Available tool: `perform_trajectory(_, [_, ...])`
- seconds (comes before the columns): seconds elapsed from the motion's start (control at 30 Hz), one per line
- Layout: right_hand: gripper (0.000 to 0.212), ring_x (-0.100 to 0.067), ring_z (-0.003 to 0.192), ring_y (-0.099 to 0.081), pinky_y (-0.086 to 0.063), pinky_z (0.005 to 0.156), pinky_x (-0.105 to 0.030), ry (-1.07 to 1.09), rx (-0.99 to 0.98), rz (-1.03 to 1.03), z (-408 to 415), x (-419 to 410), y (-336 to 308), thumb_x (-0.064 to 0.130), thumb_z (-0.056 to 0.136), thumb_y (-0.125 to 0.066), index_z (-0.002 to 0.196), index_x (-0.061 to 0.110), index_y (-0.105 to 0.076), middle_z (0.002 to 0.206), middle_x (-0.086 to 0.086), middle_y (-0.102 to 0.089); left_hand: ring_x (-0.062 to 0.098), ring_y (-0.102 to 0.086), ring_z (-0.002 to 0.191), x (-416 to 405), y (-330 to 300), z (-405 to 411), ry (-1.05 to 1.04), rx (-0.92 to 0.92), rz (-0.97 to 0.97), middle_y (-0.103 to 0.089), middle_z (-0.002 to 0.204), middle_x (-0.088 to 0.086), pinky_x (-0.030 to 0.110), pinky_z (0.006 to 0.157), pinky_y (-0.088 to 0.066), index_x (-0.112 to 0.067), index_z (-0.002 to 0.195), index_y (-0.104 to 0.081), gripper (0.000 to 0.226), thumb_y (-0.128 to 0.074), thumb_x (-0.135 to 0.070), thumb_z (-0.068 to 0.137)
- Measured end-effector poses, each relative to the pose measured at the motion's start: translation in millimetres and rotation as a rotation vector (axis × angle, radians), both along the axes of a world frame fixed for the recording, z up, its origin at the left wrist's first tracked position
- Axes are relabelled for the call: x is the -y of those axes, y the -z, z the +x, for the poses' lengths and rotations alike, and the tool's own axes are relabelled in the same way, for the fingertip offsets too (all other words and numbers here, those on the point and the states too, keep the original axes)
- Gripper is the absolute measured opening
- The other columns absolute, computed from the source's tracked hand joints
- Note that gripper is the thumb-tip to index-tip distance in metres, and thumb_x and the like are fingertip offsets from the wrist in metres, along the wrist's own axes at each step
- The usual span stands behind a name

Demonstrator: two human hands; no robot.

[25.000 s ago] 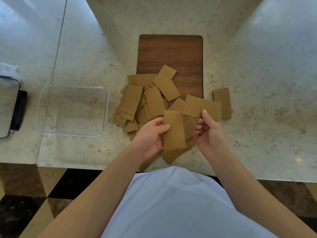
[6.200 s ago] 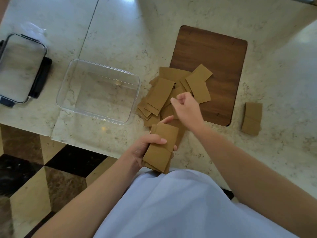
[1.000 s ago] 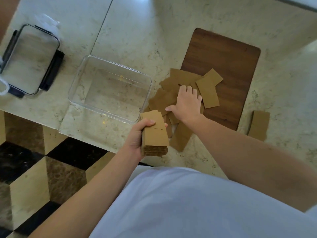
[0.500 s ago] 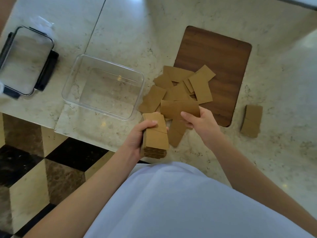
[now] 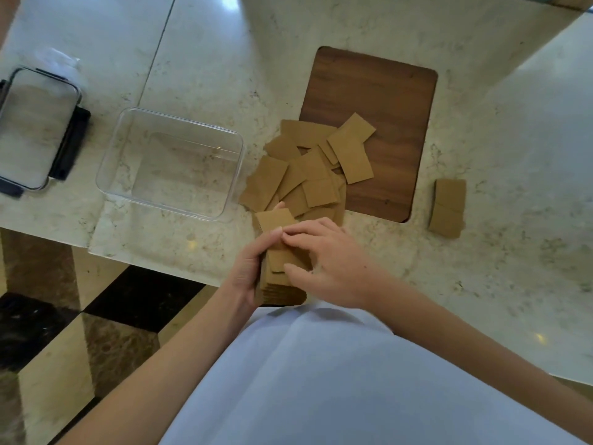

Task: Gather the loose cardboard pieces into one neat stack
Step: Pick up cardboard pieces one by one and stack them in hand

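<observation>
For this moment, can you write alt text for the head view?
Both hands square a stack of brown cardboard rectangles at the marble counter's near edge, left hand gripping, right hand on top. Loose cardboard pieces remain beside a clear plastic tub and dark wooden board.

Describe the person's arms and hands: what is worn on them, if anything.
Both forearms are bare to the frame edge; no sleeves show. The left hand and right hand wear no gloves, and no rings, watch or bracelets are visible. A pale lavender-white garment covers the torso.
</observation>
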State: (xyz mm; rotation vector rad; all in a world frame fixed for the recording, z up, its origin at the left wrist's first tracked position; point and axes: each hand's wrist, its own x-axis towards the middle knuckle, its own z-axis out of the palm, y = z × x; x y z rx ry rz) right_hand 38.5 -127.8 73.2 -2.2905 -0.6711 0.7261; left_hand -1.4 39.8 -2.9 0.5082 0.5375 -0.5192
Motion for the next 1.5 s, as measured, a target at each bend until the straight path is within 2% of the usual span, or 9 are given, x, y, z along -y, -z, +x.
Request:
perform_trajectory(0.17, [0.035,-0.013,0.067,-0.066,-0.057,0.064,-0.039,0.267,-0.349,0.193,36.1,-7.5,4.4,0.047,0.098,-0.058,0.082,0.020,-0.073,0.084,0.010,-0.074,0.026,-0.068,0.085,-2.6,-3.9,-1.4,-0.001,0.020,0.006,-0.070,0.115,0.013,0.040,0.070,-0.059,-0.033,0.146,-0.053,0.073,-0.081,-0.019,0.080])
perform_trajectory(0.37, [0.042,-0.025,0.114,-0.057,-0.049,0.097,-0.043,0.617,-0.161,-0.132,91.6,-10.5,76.7,0.040,0.094,-0.067,0.123,0.012,-0.058,0.122,-0.005,-0.058,0.026,-0.068,0.082,-4.3,-11.6,0.8,0.055,0.066,-0.058,-0.069,0.107,0.013,0.040,0.076,-0.057,-0.034,0.138,-0.060,0.065,-0.085,-0.026,0.079])
perform_trajectory(0.73, [0.072,-0.038,0.124,-0.046,-0.044,0.091,-0.047,0.647,-0.036,-0.411,100.7,-30.3,108.3,0.047,0.077,-0.083,0.125,0.006,-0.048,0.129,-0.016,-0.050,0.028,-0.068,0.081,-25.7,-8.3,1.7,-0.040,-0.007,-0.007,-0.071,0.101,0.014,0.040,0.075,-0.059,-0.028,0.129,-0.067,0.063,-0.091,-0.026,0.071])
perform_trajectory(0.87, [0.037,-0.034,0.110,-0.060,-0.044,0.083,-0.038,0.728,-0.174,-0.193,99.2,-19.9,105.2,0.040,0.101,-0.055,0.113,0.005,-0.060,0.108,-0.010,-0.060,0.027,-0.068,0.085,-28.2,-5.8,8.4,-0.024,0.011,0.000,-0.071,0.103,0.014,0.040,0.078,-0.058,-0.031,0.141,-0.060,0.064,-0.082,-0.023,0.081])
perform_trajectory(0.97, [0.045,-0.023,0.094,-0.067,-0.051,0.075,-0.034,0.951,-0.367,-0.024,91.2,-9.7,93.9,0.046,0.105,-0.041,0.113,0.008,-0.063,0.104,-0.006,-0.064,0.028,-0.068,0.084,-26.7,-3.2,14.9,-0.016,-0.001,0.029,-0.069,0.103,0.015,0.041,0.076,-0.058,-0.029,0.140,-0.061,0.064,-0.083,-0.024,0.080])
perform_trajectory(1.07, [0.039,-0.009,0.052,-0.066,-0.046,0.046,-0.023,1.052,-0.554,0.169,73.6,4.2,78.7,0.044,0.104,-0.041,0.095,0.015,-0.066,0.078,-0.004,-0.074,0.029,-0.066,0.084,-21.6,-1.0,20.6,0.008,-0.022,0.021,-0.065,0.105,0.016,0.041,0.075,-0.057,-0.028,0.138,-0.062,0.063,-0.084,-0.024,0.078])
perform_trajectory(1.27, [0.017,-0.014,0.050,-0.062,-0.043,0.046,-0.027,1.115,-0.645,0.530,39.8,32.2,53.8,0.023,0.106,-0.047,0.106,0.017,-0.063,0.066,-0.002,-0.072,0.029,-0.070,0.080,-0.6,-1.3,29.3,0.080,-0.052,0.079,-0.070,0.101,0.015,0.039,0.071,-0.060,-0.027,0.134,-0.066,0.057,-0.078,-0.024,0.078])
perform_trajectory(1.4, [0.017,-0.014,0.049,-0.061,-0.045,0.044,-0.026,1.106,-0.746,0.611,26.8,40.3,37.7,0.021,0.106,-0.046,0.103,0.012,-0.060,0.060,-0.002,-0.068,0.029,-0.074,0.084,17.8,-2.7,31.5,0.099,-0.068,0.121,-0.075,0.112,0.015,0.040,0.070,-0.061,-0.027,0.132,-0.068,0.056,-0.081,-0.028,0.077])
perform_trajectory(1.5, [0.026,-0.006,0.043,-0.056,-0.044,0.041,-0.022,0.949,-0.762,0.363,16.0,45.3,25.9,0.034,0.106,-0.045,0.094,0.018,-0.061,0.059,-0.002,-0.062,0.029,-0.075,0.091,36.1,-3.7,32.6,0.199,-0.081,0.256,-0.076,0.118,0.016,0.041,0.072,-0.062,-0.015,0.139,-0.061,0.075,-0.083,-0.041,0.072])
